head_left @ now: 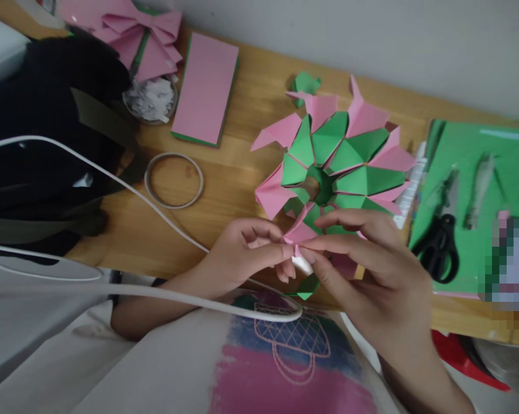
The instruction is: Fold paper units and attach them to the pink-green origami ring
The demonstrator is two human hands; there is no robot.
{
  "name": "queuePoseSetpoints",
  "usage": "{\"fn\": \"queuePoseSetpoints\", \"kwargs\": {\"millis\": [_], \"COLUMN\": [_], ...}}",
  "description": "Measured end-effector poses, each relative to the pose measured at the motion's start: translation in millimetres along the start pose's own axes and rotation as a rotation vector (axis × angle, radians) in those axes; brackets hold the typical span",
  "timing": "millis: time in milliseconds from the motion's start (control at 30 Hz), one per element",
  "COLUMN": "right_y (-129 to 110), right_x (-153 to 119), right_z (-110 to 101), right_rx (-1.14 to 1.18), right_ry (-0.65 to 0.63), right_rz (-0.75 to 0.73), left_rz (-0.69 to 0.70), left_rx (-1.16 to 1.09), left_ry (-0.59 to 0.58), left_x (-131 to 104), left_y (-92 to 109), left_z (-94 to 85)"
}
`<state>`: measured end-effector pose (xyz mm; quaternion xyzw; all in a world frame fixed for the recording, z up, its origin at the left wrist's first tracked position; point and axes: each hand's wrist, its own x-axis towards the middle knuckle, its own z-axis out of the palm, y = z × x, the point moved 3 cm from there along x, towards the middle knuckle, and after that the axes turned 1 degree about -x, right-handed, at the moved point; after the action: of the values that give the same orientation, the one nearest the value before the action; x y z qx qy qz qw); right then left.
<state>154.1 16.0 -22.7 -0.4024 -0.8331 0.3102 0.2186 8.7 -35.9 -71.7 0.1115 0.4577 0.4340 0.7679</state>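
A ring of folded green and pink paper [366,178], like a flower with pointed pink petals, stands on the table in front of me. At its near side, my left hand [246,250] pinches the tip of a pink petal between thumb and fingers. From the other side my right hand [366,264] grips the same petal, thumb and fingers pressed together. A small white piece [302,264] shows just under the fingertips; its kind I cannot make out. Part of the flower's near edge is hidden behind my right hand.
Leftward are a pink paper stack [205,89], a tape-like ring [174,180], a bowl of white scraps [151,100], a pink paper bow [145,34] and a black bag [47,138]. Black-handled scissors [442,247] lie on a green sheet [470,144]. A white cable [164,296] crosses my left forearm.
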Motion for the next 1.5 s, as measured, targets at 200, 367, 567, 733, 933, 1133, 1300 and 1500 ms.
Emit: {"fn": "queuePoseSetpoints", "kwargs": {"millis": [200,367,567,733,933,1133,1300,1500], "right_y": [-9,-13,-16,-14,-4,-5,-9,-15], "right_x": [-1,-7,-11,-9,-6,-8,-8,-3], "right_z": [-1,0,1,-1,-4,-14,-9,-2], "right_rx": [-0.159,-0.309,-0.477,-0.426,-0.121,-0.290,-0.401,-0.448], "right_ry": [0.029,-0.021,-0.069,-0.090,-0.119,0.095,0.001,-0.031], "right_rz": [-0.180,-0.311,-0.458,-0.399,-0.207,-0.258,-0.488,-0.612], "left_rz": [0.012,0.020,0.046,0.044,0.012,-0.034,-0.059,-0.029], "left_rx": [-0.048,-0.096,-0.109,-0.073,0.018,0.036,0.049,0.060], "left_ry": [-0.016,-0.036,-0.061,-0.068,-0.076,-0.048,-0.023,-0.045], "left_x": [1,2,2,1,2,0,-1,-1], "left_y": [-3,-6,-6,-4,-4,-4,-1,0], "left_z": [-1.5,-5.1,-7.5,-8.6,-8.8,-5.5,-3.5,-6.3]}}
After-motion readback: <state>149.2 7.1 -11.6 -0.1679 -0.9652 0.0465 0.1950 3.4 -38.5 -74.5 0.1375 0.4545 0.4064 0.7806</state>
